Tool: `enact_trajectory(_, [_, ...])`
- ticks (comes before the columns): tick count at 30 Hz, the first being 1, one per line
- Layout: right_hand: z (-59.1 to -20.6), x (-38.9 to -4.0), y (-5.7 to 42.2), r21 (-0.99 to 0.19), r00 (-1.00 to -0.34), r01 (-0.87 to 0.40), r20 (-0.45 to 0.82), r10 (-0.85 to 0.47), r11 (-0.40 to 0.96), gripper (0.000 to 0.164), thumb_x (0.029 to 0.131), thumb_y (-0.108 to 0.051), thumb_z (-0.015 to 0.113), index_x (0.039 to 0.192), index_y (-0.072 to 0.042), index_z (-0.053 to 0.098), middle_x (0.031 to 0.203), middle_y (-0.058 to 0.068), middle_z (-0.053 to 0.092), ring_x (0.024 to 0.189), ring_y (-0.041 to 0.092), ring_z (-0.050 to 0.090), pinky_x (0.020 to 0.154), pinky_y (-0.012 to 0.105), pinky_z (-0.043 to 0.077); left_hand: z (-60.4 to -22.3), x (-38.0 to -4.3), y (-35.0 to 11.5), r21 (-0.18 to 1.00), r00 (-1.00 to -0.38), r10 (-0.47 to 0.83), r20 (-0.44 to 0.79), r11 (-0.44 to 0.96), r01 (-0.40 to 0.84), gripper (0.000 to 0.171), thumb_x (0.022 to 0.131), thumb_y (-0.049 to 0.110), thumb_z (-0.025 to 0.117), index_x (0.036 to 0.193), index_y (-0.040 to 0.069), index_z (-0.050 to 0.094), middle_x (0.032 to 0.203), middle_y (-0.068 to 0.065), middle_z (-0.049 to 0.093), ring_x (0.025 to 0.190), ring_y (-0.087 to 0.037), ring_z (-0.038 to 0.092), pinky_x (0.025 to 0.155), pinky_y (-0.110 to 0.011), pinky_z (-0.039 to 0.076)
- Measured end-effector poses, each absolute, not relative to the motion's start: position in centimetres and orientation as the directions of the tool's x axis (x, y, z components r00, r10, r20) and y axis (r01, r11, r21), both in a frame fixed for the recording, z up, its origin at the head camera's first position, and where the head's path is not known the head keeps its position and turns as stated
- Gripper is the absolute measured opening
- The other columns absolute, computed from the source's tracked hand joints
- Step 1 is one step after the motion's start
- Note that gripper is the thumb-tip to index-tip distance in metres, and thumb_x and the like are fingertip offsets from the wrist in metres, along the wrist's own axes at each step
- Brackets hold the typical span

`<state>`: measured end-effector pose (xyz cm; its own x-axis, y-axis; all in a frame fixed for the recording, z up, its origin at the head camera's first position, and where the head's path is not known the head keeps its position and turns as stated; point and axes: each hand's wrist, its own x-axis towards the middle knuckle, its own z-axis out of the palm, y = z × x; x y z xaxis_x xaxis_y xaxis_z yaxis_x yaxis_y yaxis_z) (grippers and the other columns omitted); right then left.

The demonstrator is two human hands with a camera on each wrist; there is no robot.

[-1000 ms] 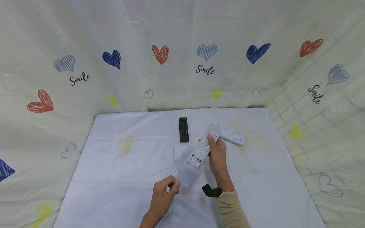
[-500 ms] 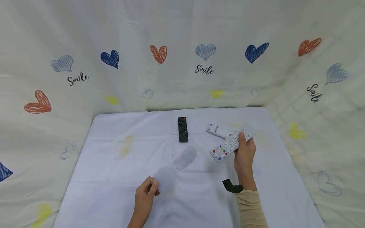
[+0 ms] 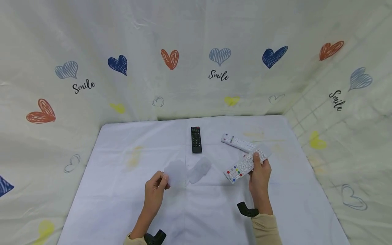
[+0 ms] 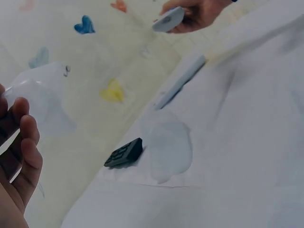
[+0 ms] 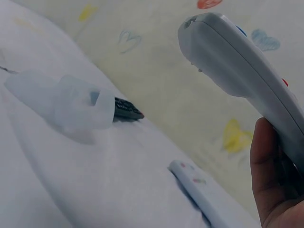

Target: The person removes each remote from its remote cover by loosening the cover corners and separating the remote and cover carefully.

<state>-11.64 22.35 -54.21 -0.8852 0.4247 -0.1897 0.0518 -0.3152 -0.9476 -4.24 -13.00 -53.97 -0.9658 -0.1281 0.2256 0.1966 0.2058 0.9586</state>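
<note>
My right hand [image 3: 260, 177] grips a white remote control [image 3: 240, 170] with coloured buttons, its thumb on the button face. A clear plastic film [image 3: 265, 149] shows past the remote's far end. The remote's smooth underside fills the right wrist view's upper right. Between thumb and fingers, my left hand [image 3: 155, 190] pinches the edge of a thin translucent plastic sleeve [image 3: 175, 173]. To the right of that, another translucent plastic sleeve [image 3: 200, 168] lies on the table. A second white remote [image 3: 237, 142] lies just beyond the held one, which partly overlaps it in the head view.
A black remote [image 3: 196, 140] lies lengthwise at the back middle of the white-covered table [image 3: 122, 204]. Behind and at the sides hangs a pale curtain [image 3: 190, 85] with printed hearts. Black wrist mounts [image 3: 247, 209] sit on both forearms.
The held remote has come out of the translucent sleeve and moved right with my right hand. My left hand went left holding that sleeve, then forward. Another sleeve shows separately on the table.
</note>
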Motion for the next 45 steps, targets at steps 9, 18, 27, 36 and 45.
enact_trajectory(9, [-54.6,-10.7,22.7,-0.950,-0.877,0.108,-0.230,0.423,-0.291,0.061,0.106,-0.044,0.057,0.155,-0.011,0.044,0.120,0.005,0.067,0.091,0.006,0.073,0.070,0.022,0.061,-54.6,-10.2,-15.1,0.985,-0.965,-0.202,0.166,0.084,0.152,0.030,0.109,0.017,0.056,0.083,0.001,0.057,0.074,-0.003,0.061,0.067,-0.016,0.061,0.063,-0.030,0.054])
enact_trajectory(18, [-55.3,-9.9,23.0,-0.958,-0.878,0.147,-0.241,0.413,-0.247,0.061,0.106,-0.046,0.054,0.157,-0.014,0.042,0.118,0.002,0.066,0.092,0.006,0.073,0.072,0.021,0.061,-56.0,-14.7,-18.7,0.999,-0.965,-0.258,0.050,0.033,0.043,0.039,0.111,0.029,0.052,0.092,-0.004,0.053,0.082,-0.002,0.062,0.072,-0.019,0.062,0.064,-0.025,0.053])
enact_trajectory(27, [-55.5,-9.6,23.3,-0.957,-0.877,0.155,-0.247,0.412,-0.244,0.065,0.105,-0.049,0.055,0.158,-0.014,0.040,0.118,0.002,0.066,0.095,0.006,0.073,0.075,0.022,0.061,-57.7,-15.9,-21.2,0.991,-0.935,-0.341,-0.099,0.051,-0.124,0.035,0.111,0.030,0.050,0.094,-0.001,0.055,0.082,0.002,0.068,0.070,-0.011,0.063,0.067,-0.025,0.053])
enact_trajectory(36, [-55.6,-9.7,23.3,-0.960,-0.872,0.159,-0.246,0.424,-0.231,0.062,0.106,-0.047,0.055,0.157,-0.014,0.041,0.116,0.000,0.067,0.092,0.005,0.074,0.071,0.021,0.061,-59.9,-14.9,-22.4,0.976,-0.880,-0.458,-0.126,0.103,-0.193,0.039,0.110,0.033,0.052,0.094,-0.002,0.057,0.074,0.010,0.065,0.059,-0.006,0.059,0.059,-0.019,0.049])
enact_trajectory(45, [-55.7,-9.9,23.3,-0.962,-0.877,0.153,-0.238,0.416,-0.228,0.064,0.105,-0.047,0.056,0.158,-0.013,0.041,0.116,0.001,0.068,0.092,0.006,0.074,0.071,0.022,0.061,-60.0,-13.6,-23.8,0.743,-0.872,-0.487,-0.057,0.563,-0.363,0.042,0.106,0.036,0.052,0.075,0.009,0.061,0.062,-0.002,0.055,0.059,-0.020,0.048,0.060,-0.033,0.037])
